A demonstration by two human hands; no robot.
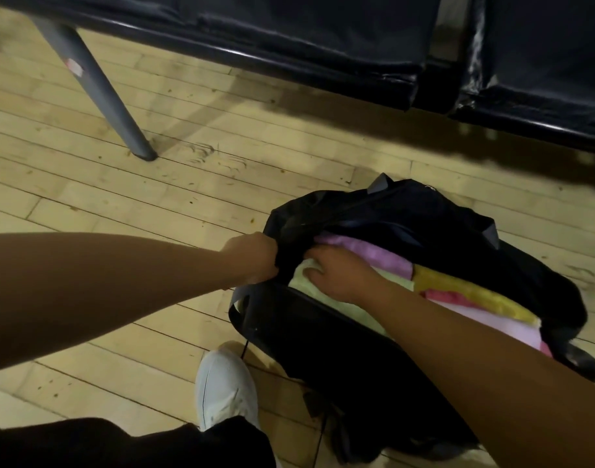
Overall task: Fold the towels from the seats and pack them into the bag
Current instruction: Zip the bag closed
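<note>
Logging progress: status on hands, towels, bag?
Left hand grips bag rim, holding it open. Right hand on towels inside, grip unclear. Bag flap overhangs pink towel.

Dim, yellowish indoor light, its source out of view. The wooden floor [86, 204] is brightest; a broad soft shadow lies on it below the front edge of the bench [323, 38], with a fainter one beside the bench leg [97, 89]. White glare streaks the bench's glossy right end. The black bag [407, 214] loses detail. Everything looks soft and slightly smeared; floorboards bow toward the picture's edges.
</note>
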